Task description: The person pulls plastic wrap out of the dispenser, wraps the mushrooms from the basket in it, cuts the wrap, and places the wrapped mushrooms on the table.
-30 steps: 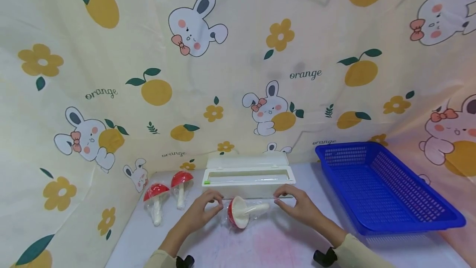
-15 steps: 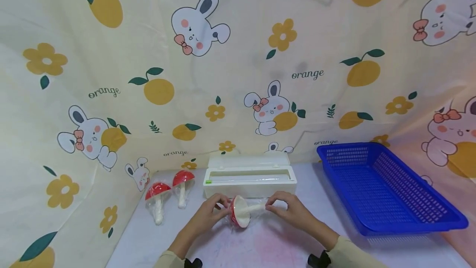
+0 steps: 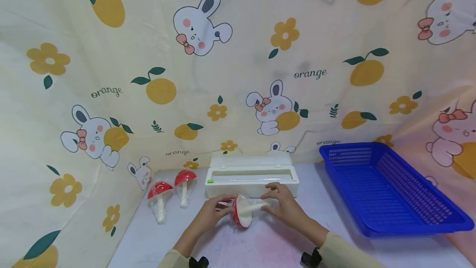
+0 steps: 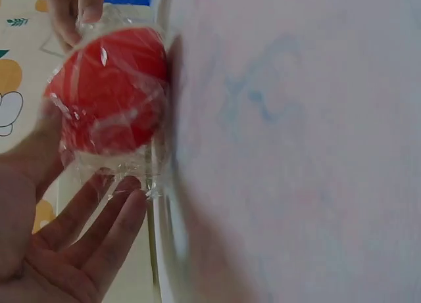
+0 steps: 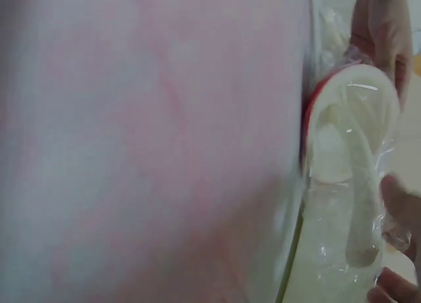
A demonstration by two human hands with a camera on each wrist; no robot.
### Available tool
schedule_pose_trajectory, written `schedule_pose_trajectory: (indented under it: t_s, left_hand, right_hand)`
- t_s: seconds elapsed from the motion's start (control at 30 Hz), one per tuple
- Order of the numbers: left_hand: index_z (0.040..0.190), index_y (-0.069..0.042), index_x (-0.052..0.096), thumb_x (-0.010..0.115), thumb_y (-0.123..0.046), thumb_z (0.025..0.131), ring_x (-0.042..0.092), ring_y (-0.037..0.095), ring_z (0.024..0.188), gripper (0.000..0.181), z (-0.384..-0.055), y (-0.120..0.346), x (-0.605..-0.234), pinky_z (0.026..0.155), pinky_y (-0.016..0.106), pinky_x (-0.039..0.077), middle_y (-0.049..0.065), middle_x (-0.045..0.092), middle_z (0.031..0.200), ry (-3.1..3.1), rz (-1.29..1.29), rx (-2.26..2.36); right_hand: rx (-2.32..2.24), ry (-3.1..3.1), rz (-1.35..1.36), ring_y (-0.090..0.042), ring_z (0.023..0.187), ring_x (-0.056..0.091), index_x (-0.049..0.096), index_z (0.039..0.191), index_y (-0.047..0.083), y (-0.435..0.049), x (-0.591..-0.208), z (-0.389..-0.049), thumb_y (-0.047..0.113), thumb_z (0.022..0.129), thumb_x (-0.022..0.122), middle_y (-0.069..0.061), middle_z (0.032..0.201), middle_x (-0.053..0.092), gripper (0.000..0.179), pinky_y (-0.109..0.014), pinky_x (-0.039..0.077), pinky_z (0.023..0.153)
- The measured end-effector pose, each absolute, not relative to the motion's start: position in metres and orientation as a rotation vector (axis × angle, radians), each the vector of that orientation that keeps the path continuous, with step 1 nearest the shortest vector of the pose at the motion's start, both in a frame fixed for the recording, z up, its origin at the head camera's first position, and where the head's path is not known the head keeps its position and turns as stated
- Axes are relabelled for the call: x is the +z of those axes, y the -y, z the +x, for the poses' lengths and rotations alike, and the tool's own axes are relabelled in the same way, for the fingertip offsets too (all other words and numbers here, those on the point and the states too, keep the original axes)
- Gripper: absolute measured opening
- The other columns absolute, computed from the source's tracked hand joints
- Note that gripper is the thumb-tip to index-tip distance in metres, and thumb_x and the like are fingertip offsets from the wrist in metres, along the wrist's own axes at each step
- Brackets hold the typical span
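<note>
A toy mushroom, with a red cap and cream stem in clear film, lies on its side in the middle of the white table. My left hand holds it at the cap; the left wrist view shows the thumb against the red cap and the other fingers on loose film below. At the stem end is my right hand, with thumb and fingers around the wrapped tip. In the right wrist view the pale underside and stem show through wrinkled film.
Behind the hands stands a white cling film dispenser, lid raised, with a green slider. Two wrapped toy mushrooms lie at the left. A blue plastic basket sits at the right, before a printed cloth backdrop.
Both hands have come inward to the mushroom, the left onto its cap and the right onto the stem end. The right fingers, pinched together half a second ago, are now spread wider.
</note>
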State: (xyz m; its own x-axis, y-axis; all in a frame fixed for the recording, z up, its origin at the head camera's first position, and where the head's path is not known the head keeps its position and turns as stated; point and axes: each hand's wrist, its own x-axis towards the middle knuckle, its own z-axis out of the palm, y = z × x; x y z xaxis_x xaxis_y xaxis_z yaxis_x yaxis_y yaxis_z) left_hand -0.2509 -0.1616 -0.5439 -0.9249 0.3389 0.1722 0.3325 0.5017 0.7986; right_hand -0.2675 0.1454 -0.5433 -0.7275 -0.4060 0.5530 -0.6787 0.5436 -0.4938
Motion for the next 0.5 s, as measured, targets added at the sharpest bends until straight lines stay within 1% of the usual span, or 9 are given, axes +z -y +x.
schedule_pose_trajectory:
  t_s: [0.03, 0.1, 0.2, 0.27, 0.3, 0.37, 0.5]
  left_hand:
    - [0.139, -0.018, 0.070, 0.078, -0.029, 0.100, 0.074, 0.029, 0.111, 0.041, -0.251, 0.161, -0.544, 0.094, 0.040, 0.061, 0.009, 0.074, 0.129, -2.714, 0.602, 1.449]
    - [0.138, -0.018, 0.070, 0.079, -0.028, 0.099, 0.074, 0.028, 0.110, 0.042, -0.250, 0.159, -0.543, 0.093, 0.039, 0.061, 0.009, 0.074, 0.129, -2.714, 0.581, 1.474]
    - [0.136, -0.016, 0.071, 0.080, -0.026, 0.098, 0.074, 0.029, 0.108, 0.041, -0.249, 0.157, -0.542, 0.091, 0.039, 0.062, 0.009, 0.075, 0.127, -2.735, 0.563, 1.497]
    - [0.134, -0.014, 0.072, 0.080, -0.024, 0.097, 0.075, 0.030, 0.107, 0.039, -0.248, 0.155, -0.543, 0.090, 0.039, 0.062, 0.010, 0.076, 0.125, -2.753, 0.555, 1.510]
    - [0.133, -0.014, 0.073, 0.081, -0.023, 0.097, 0.075, 0.030, 0.105, 0.038, -0.248, 0.155, -0.543, 0.089, 0.039, 0.062, 0.011, 0.076, 0.124, -2.760, 0.544, 1.518]
    - [0.131, -0.013, 0.075, 0.081, -0.022, 0.096, 0.076, 0.029, 0.101, 0.036, -0.247, 0.152, -0.545, 0.085, 0.036, 0.063, 0.013, 0.076, 0.122, -2.759, 0.512, 1.544]
    - [0.128, -0.009, 0.076, 0.085, -0.015, 0.093, 0.076, 0.027, 0.097, 0.037, -0.245, 0.146, -0.547, 0.077, 0.030, 0.063, 0.016, 0.075, 0.122, -2.697, 0.376, 1.671]
  right_hand:
    - [1.025, 2.411, 0.886, -0.035, 0.120, 0.062, 0.080, 0.111, 0.010, -0.146, -0.544, -0.267, 0.017, 0.082, 0.095, -0.014, 0.132, 0.066, 0.033, -0.056, 0.053, 0.099]
    - [1.074, 2.409, 0.906, -0.038, 0.122, 0.064, 0.080, 0.111, 0.008, -0.147, -0.545, -0.266, 0.018, 0.088, 0.090, -0.017, 0.133, 0.068, 0.027, -0.059, 0.053, 0.102]
    - [1.146, 2.401, 0.976, -0.037, 0.119, 0.069, 0.078, 0.117, 0.003, -0.148, -0.546, -0.265, 0.015, 0.100, 0.078, -0.018, 0.129, 0.072, 0.021, -0.053, 0.058, 0.099]
    - [1.180, 2.413, 1.026, -0.034, 0.115, 0.072, 0.076, 0.122, 0.001, -0.149, -0.546, -0.265, 0.010, 0.103, 0.072, -0.018, 0.127, 0.074, 0.021, -0.046, 0.061, 0.094]
    - [1.185, 2.424, 1.048, -0.030, 0.111, 0.073, 0.076, 0.123, 0.000, -0.149, -0.547, -0.265, 0.008, 0.103, 0.072, -0.017, 0.126, 0.075, 0.022, -0.043, 0.062, 0.092]
    - [1.200, 2.472, 1.068, -0.021, 0.105, 0.074, 0.075, 0.126, -0.001, -0.151, -0.548, -0.266, 0.005, 0.100, 0.075, -0.017, 0.126, 0.076, 0.028, -0.037, 0.062, 0.088]
    - [1.175, 2.582, 1.066, -0.004, 0.090, 0.068, 0.075, 0.128, -0.002, -0.150, -0.553, -0.267, 0.006, 0.093, 0.082, -0.016, 0.120, 0.078, 0.037, -0.029, 0.061, 0.081]
